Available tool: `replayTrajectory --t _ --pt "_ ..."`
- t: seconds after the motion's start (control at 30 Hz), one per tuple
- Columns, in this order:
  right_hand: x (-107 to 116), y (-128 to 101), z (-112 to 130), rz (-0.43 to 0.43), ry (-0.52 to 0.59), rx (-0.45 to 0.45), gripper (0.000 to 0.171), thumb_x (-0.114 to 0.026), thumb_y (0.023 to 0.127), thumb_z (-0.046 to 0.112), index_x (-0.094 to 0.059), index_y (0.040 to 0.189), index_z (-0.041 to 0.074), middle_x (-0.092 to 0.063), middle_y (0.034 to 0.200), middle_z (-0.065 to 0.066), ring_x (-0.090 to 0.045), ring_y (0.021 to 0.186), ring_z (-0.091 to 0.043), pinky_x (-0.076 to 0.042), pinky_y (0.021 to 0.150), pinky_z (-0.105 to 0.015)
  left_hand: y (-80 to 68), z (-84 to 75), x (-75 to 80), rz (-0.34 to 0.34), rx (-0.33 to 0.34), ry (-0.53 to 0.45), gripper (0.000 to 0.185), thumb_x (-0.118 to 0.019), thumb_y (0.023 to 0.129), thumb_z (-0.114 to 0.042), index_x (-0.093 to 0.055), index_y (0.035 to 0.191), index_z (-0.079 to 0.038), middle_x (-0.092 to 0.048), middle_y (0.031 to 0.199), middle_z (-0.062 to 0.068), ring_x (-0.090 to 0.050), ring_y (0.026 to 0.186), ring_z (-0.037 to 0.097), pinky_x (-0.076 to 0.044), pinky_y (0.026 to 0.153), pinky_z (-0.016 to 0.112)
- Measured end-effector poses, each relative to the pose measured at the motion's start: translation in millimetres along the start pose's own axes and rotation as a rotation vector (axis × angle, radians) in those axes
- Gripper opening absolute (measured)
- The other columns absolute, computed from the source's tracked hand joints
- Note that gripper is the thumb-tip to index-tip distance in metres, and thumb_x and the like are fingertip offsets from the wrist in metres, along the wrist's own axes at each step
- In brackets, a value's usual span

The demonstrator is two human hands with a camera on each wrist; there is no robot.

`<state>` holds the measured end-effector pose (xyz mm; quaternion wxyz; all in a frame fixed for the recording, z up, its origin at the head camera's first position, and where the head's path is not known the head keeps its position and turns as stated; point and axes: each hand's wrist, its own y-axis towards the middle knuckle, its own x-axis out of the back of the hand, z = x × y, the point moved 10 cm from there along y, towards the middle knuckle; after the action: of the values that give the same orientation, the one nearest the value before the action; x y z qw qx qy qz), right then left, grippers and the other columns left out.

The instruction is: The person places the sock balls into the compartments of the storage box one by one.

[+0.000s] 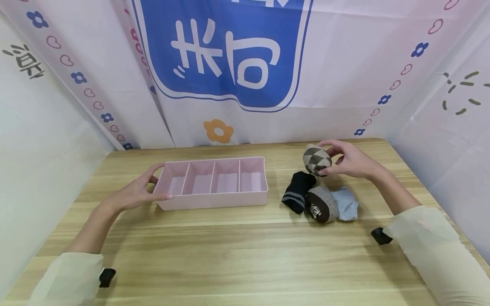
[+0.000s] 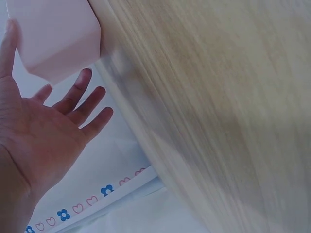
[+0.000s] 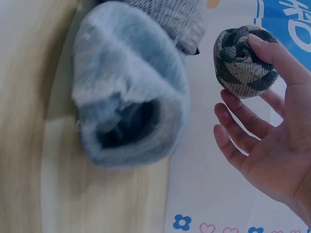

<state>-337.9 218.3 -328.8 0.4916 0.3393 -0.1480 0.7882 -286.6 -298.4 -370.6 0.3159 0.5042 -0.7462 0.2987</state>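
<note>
Pinching a rolled sock point(image 1: 317, 160) with right hand point(image 1: 350, 161) fingertips; left hand point(image 1: 134, 193), fingers spread, touches the pink tray point(image 1: 214, 199).

Wooden table point(image 1: 237, 255) in the middle. Black sock roll point(image 1: 298, 191) with grey stripes, brown and grey sock roll point(image 1: 321, 205) and light blue sock roll point(image 1: 346, 204) lying close together on it. Behind, a white and pink cloth wall point(image 1: 344, 76) with a big blue sign point(image 1: 222, 46), an orange flower point(image 1: 218, 130), little hearts and blue flowers.

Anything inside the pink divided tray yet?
The pink tray shows four compartments, all bare down to their floors. Its near wall hides a thin strip of each floor, so that strip goes unseen.
</note>
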Motion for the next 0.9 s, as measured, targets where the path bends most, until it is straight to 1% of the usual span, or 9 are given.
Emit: replayTrajectory --t 0.2,0.3,0.43,0.67,0.9 --pt "-5 5 16 -0.002 0.006 0.024 0.074 -0.09 0.079 0.013 -0.055 0.144 0.007 -0.07 0.112 -0.015 -0.062 0.099 -0.024 -0.055 0.075 -0.028 -0.6 0.5 -1.0 0.001 -0.009 -0.012 0.103 -0.077 0.093 -0.035 -0.01 0.166 -0.009 -0.058 0.123 0.025 -0.056 0.113 0.037 -0.044 0.089 0.048" --pt "-10 9 23 0.001 0.01 0.031 0.073 -0.09 0.079 0.014 -0.057 0.143 0.009 -0.071 0.111 -0.015 -0.062 0.1 -0.025 -0.055 0.077 -0.031 -0.4 1.1 -1.7 0.003 -0.011 -0.026 0.102 -0.077 0.093 -0.033 -0.01 0.167 -0.01 -0.059 0.122 0.024 -0.057 0.112 0.035 -0.045 0.087 0.045" --pt "-17 14 30 0.013 -0.015 0.041 0.072 -0.09 0.079 0.018 -0.057 0.142 0.009 -0.072 0.112 -0.013 -0.063 0.104 -0.025 -0.053 0.081 -0.036 -0.1 2.5 -3.9 0.012 -0.009 -0.041 0.102 -0.076 0.093 -0.033 -0.009 0.167 -0.009 -0.059 0.122 0.024 -0.058 0.111 0.034 -0.046 0.085 0.042" --pt "-32 23 38 0.032 -0.052 0.035 0.073 -0.09 0.079 0.024 -0.057 0.142 0.009 -0.073 0.111 -0.012 -0.065 0.107 -0.028 -0.052 0.083 -0.041 0.7 3.7 -5.9 0.016 -0.01 -0.057 0.103 -0.076 0.093 -0.03 -0.008 0.167 -0.007 -0.06 0.119 0.023 -0.059 0.111 0.034 -0.046 0.086 0.043" --pt "-46 33 53 0.046 -0.059 0.068 0.074 -0.09 0.077 0.022 -0.057 0.141 0.006 -0.073 0.111 -0.014 -0.065 0.107 -0.03 -0.053 0.083 -0.044 1.1 3.8 -5.4 0.012 -0.012 -0.041 0.103 -0.077 0.093 -0.029 -0.008 0.166 -0.006 -0.061 0.117 0.021 -0.06 0.111 0.034 -0.046 0.089 0.046"
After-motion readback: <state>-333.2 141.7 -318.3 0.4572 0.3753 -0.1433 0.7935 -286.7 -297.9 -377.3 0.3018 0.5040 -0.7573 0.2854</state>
